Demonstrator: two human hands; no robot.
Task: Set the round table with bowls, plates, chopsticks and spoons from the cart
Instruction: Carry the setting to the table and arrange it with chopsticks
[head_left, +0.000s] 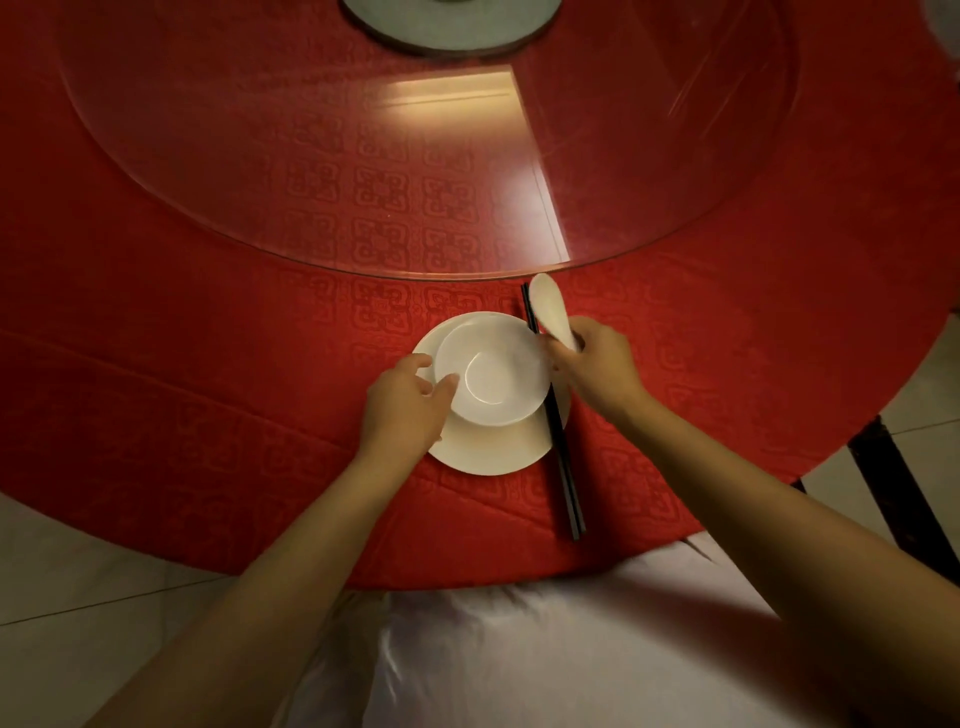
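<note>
Red cloth covers the round table (156, 364), and one place is nearly set at the near edge. White plate (488, 452) lies flat on the cloth, and a white bowl (493, 374) sits on top of it, pushed a bit toward the far side. Black chopsticks (563, 467) lie side by side just right of the plate, touching its rim, with their far tips up near the big glass turntable (415, 156). The right hand (597, 369) pinches the handle of a white spoon (551, 307), and the scoop end points away toward the glass. I cannot tell if the spoon rests on the cloth or hangs just above it. The left hand (405, 400) is loosely spread, with fingertips on the left rim of the bowl, as if to keep it from sliding. I think the job right now is putting the spoon in its spot. To do it well, the person should lower it slowly and lay it down flat, either in the bowl or next to the chopsticks. The left hand should hold the bowl still so it does not skid on the plate. The spoon should not bump the chopsticks, or they will roll out of line. No cart shows from where I stand.
</note>
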